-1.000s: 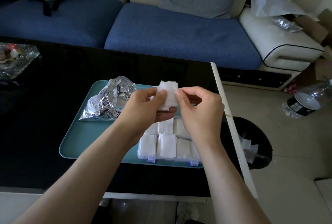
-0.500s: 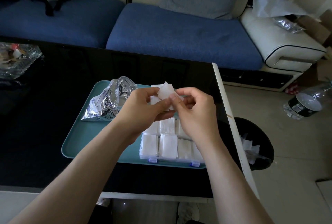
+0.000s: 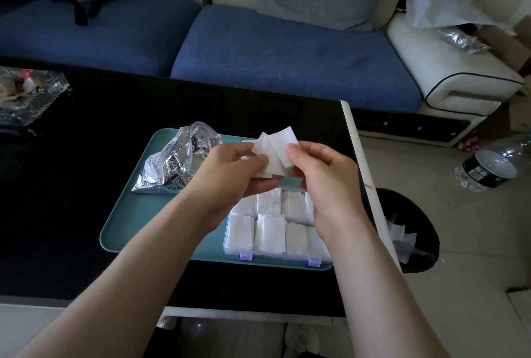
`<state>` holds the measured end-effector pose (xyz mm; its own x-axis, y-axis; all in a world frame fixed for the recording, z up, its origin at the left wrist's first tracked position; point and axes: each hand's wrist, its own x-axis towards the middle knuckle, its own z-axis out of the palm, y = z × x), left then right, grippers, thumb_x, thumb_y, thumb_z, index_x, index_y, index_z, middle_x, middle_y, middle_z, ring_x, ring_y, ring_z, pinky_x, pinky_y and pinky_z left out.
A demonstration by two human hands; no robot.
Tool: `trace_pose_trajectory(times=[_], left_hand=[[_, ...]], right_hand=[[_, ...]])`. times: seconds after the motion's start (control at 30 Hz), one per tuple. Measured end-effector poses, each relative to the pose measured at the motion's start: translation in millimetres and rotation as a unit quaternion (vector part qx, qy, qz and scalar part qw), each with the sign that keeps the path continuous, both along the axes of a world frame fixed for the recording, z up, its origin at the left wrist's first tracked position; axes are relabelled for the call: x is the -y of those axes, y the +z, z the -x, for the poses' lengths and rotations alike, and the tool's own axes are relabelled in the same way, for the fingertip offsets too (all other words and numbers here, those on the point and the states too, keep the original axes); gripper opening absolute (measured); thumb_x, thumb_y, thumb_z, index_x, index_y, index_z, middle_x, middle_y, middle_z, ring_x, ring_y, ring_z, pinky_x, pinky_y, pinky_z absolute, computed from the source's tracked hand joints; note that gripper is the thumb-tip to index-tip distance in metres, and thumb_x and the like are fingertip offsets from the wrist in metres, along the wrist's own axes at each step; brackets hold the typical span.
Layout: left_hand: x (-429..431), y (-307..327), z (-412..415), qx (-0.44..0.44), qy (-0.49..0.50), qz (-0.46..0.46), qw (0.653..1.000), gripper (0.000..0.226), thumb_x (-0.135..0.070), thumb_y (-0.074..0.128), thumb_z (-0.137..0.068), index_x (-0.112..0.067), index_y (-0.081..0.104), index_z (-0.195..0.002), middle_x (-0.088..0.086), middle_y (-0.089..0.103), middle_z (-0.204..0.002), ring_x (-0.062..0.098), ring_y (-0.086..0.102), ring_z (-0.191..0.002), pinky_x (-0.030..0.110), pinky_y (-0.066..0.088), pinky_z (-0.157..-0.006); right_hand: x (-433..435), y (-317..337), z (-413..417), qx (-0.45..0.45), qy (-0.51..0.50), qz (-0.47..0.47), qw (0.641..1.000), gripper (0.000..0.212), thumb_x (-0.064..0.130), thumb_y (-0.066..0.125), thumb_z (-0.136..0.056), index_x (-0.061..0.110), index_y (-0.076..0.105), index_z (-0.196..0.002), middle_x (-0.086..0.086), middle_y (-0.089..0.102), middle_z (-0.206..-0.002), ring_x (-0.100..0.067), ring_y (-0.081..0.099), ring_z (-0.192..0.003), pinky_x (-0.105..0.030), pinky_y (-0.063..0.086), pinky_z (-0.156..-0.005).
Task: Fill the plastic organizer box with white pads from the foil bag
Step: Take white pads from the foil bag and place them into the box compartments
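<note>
Above the organizer box [image 3: 275, 231], frame centre: left hand [image 3: 230, 173] and right hand [image 3: 324, 173] both pinch a fanned few white pads [image 3: 275, 150] | box lower centre on teal tray [image 3: 126, 214], compartments hold pads | foil bag [image 3: 175, 165] on tray, left of hands, mouth open | tray on black worktop [image 3: 71, 185]

Bare left hand [image 3: 235, 173], right hand [image 3: 324, 182], forearms [image 3: 138, 271]

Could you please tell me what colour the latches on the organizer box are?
The latches are blue, clearest in the head view.
</note>
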<state>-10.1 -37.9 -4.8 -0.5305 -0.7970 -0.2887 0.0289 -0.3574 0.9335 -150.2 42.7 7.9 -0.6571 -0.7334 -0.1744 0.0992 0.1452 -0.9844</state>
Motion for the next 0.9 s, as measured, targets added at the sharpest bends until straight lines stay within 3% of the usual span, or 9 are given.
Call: trace_pose_trajectory(times=[0.17,0.37,0.5,0.6,0.73,0.9], left_hand=[[-2,-1,2,-0.026,-0.018,-0.008,0.999,0.023,-0.005,0.058,-0.106,0.002,0.07,-0.123,0.021,0.075,-0.119,0.028,0.076,-0.108,0.035,0.061,-0.094],[2,-7,3,-0.034,0.005,-0.028,0.999,0.042,-0.007,0.065,-0.103,0.007,0.054,-0.142,0.025,0.068,-0.13,0.032,0.076,-0.108,0.036,0.062,-0.095],[2,-7,3,-0.041,0.001,-0.028,0.999,0.036,-0.007,0.064,-0.103,0.007,0.059,-0.136,0.027,0.068,-0.129,0.032,0.076,-0.109,0.038,0.061,-0.097],[1,-5,2,-0.037,-0.014,-0.014,0.999,0.024,-0.01,0.059,-0.107,0.002,0.07,-0.123,0.023,0.072,-0.124,0.031,0.075,-0.112,0.039,0.059,-0.101],[1,-6,2,-0.012,-0.011,0.008,1.0,0.025,-0.019,0.06,-0.107,-0.005,0.073,-0.123,0.017,0.075,-0.121,0.029,0.075,-0.111,0.039,0.059,-0.1],[3,-5,0,0.012,0.007,0.012,1.0,0.024,-0.023,0.062,-0.106,-0.009,0.076,-0.121,0.013,0.077,-0.118,0.025,0.076,-0.108,0.04,0.061,-0.096]], right_hand=[[2,-5,-5,0.017,0.017,-0.022,0.999,0.009,0.03,0.085,-0.088,0.023,0.082,-0.092,0.016,0.077,-0.08,0.017,0.065,-0.073,0.0,0.043,-0.051],[2,-7,-8,0.021,0.013,-0.021,0.999,0.016,0.03,0.084,-0.09,0.017,0.081,-0.099,0.009,0.078,-0.089,0.017,0.065,-0.07,0.0,0.042,-0.05],[2,-5,-11,0.021,0.009,-0.025,0.999,0.025,0.032,0.083,-0.091,0.019,0.074,-0.11,0.01,0.072,-0.094,0.018,0.063,-0.069,0.0,0.041,-0.047],[1,-3,-11,0.01,0.018,-0.026,0.999,0.029,0.034,0.081,-0.092,0.025,0.068,-0.116,0.017,0.062,-0.097,0.002,0.066,-0.075,-0.001,0.041,-0.047],[3,-4,-15,-0.011,0.008,-0.039,0.999,0.019,0.035,0.082,-0.091,0.028,0.073,-0.106,0.01,0.075,-0.097,-0.004,0.075,-0.08,-0.011,0.052,-0.058],[2,-3,-13,-0.008,0.016,-0.03,0.999,0.018,0.022,0.082,-0.092,0.025,0.075,-0.107,0.006,0.079,-0.089,0.001,0.075,-0.075,-0.01,0.053,-0.057]])
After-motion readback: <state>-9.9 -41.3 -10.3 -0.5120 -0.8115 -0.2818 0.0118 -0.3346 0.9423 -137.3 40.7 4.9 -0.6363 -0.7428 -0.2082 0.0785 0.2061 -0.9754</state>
